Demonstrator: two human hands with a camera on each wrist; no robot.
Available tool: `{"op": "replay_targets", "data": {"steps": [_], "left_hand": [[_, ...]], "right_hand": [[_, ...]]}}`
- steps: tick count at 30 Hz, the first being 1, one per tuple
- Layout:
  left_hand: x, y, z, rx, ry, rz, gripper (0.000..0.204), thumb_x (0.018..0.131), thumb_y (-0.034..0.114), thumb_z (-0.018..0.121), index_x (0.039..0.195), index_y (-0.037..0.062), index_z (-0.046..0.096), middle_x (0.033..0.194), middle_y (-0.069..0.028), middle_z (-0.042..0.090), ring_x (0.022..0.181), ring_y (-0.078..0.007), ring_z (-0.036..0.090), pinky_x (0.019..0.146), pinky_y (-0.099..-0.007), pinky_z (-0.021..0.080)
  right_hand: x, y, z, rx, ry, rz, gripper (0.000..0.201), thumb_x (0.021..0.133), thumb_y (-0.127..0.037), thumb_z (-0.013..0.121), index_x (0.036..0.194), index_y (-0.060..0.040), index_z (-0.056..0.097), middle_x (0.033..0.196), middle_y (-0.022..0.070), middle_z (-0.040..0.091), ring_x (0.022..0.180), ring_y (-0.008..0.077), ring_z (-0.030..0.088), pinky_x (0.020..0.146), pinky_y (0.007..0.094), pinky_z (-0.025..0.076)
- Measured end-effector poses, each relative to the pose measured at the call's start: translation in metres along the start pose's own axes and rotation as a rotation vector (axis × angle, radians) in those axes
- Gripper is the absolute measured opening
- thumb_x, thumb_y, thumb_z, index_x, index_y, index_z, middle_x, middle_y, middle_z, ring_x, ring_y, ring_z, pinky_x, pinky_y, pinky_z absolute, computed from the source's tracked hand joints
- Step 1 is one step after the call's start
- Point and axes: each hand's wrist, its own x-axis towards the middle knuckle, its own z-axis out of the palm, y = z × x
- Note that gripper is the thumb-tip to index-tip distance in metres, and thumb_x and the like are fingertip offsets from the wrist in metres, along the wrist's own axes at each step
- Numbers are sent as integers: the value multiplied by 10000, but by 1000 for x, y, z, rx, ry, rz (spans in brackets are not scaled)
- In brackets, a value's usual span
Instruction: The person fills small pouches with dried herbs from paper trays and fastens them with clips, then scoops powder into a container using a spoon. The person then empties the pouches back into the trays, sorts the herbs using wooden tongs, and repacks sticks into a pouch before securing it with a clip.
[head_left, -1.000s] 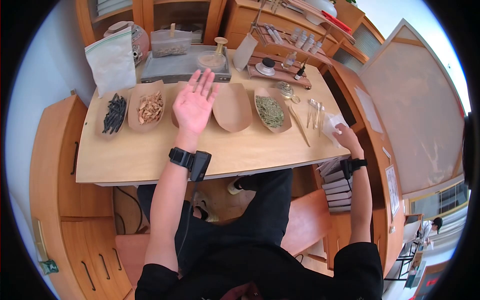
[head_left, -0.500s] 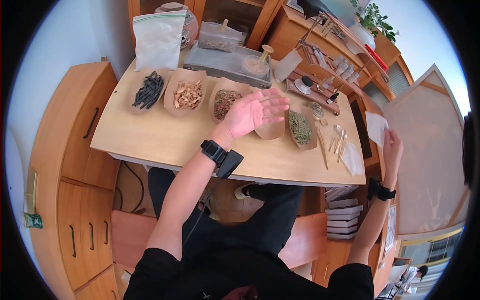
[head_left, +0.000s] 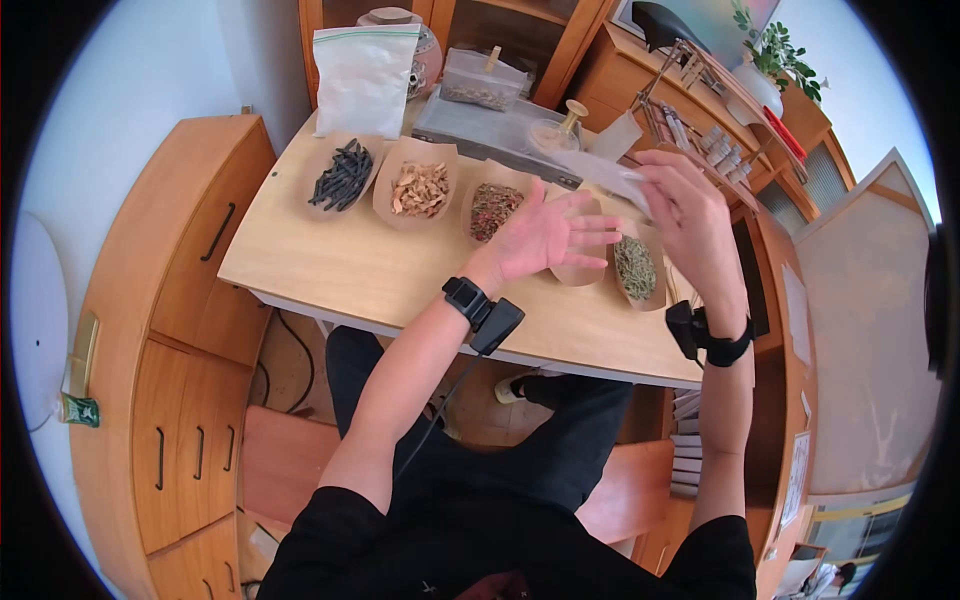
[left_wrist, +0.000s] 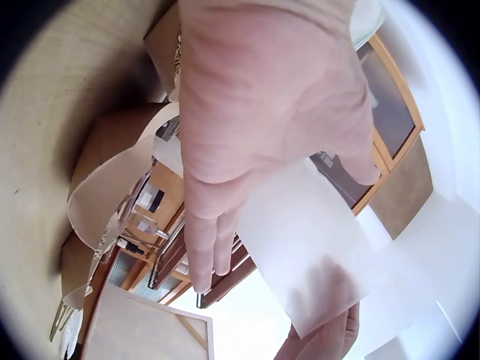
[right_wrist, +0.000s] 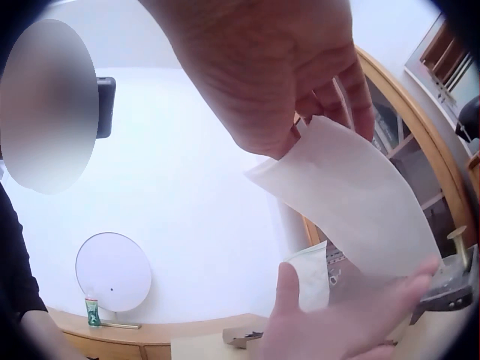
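My right hand [head_left: 695, 225] is raised over the right part of the table and pinches a thin, white, translucent paper pouch [right_wrist: 352, 199] by one end. The pouch slants down toward my left hand [head_left: 540, 240], which is held palm up with fingers spread. In the left wrist view the pouch [left_wrist: 300, 240] overlaps the left hand's fingers, and the right fingers show through its far end. Under the left hand stand paper trays: one of mixed reddish-brown herbs [head_left: 495, 208], and a tray with a bare bottom [head_left: 580, 272]. A tray of green dried herb [head_left: 635, 268] lies below the right hand.
Farther left are trays of black sticks [head_left: 342, 175] and pale brown slices [head_left: 420, 190]. Behind them stand a white zip bag [head_left: 365, 80], a grey tray [head_left: 470, 130] and a wooden rack with small bottles [head_left: 720, 155]. A framed panel [head_left: 880, 320] leans at the right.
My right hand has lifted the white pouch from the table's right side, swung it outward, then brought it left over the table. The left hand has moved right and stays palm up.
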Motion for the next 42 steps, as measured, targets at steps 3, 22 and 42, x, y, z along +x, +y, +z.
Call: {"op": "replay_targets", "data": {"steps": [3,22,42], "left_hand": [[1,2,-2,19,29,84,917,843,752,438,1432,64,296,1488,-288,324,1374,-405,373,1078,-585,374],[1,3,2,89,237,401,838,837,680,583,1398,90,384,1370,-122,510,1275,-267,503,1077,-469,417],[3,5,-2,122,321,394,745,856,651,587,1339,99,455,1321,-111,556,1264,-236,504,1043,-435,402]], "right_hand": [[-1,-10,16,31,-63,-34,114,840,-41,626,943,-29,673,1080,88,666,931,303,650,773,370,533],[-26,-1,63,51,-49,78,249,737,-1,630,978,-63,639,1156,85,621,1000,309,617,795,394,523],[-20,-3,71,26,76,174,267,797,-66,669,1062,-74,640,1167,82,625,973,294,641,788,387,528]]}}
